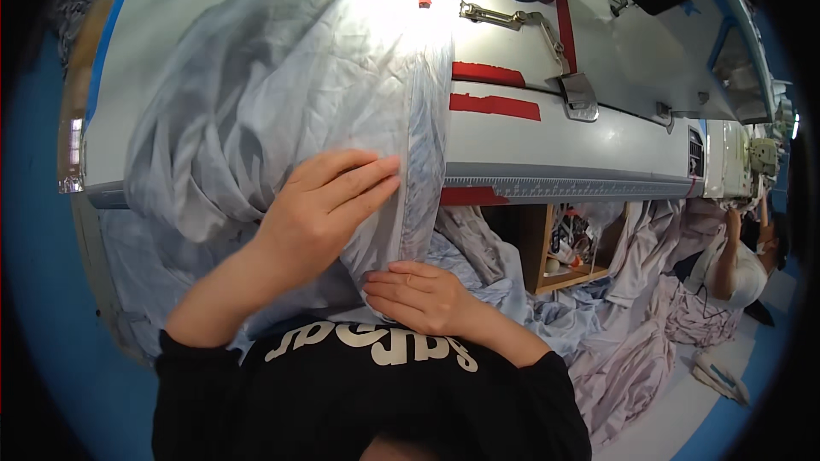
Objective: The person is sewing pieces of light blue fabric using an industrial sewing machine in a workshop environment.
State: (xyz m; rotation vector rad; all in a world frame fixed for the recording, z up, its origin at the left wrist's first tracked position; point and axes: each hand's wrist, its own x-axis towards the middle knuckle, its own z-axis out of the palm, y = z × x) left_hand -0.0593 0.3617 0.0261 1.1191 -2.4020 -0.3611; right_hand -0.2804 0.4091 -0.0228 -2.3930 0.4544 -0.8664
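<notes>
A pale grey-blue fabric (282, 111) lies gathered over the sewing machine bed and drops past its front edge. Its seamed edge strip (424, 128), patterned bluish on one side, runs straight from the lit presser foot (424, 0) toward me. My left hand (320, 209) rests flat on the fabric just left of this seam, fingers stretched out. Closer to my body, my right hand (417, 297) is closed on the seamed edge where the fabric hangs below the bed; its thumb is hidden.
A hinged metal guide (579, 96) sits on the machine bed (598, 141), right of the fabric. Along the bed's front edge runs a ruler strip (581, 184). Below is an open wooden drawer (555, 277) with small items. Heaped fabric (623, 358) and another person (735, 269) are at right.
</notes>
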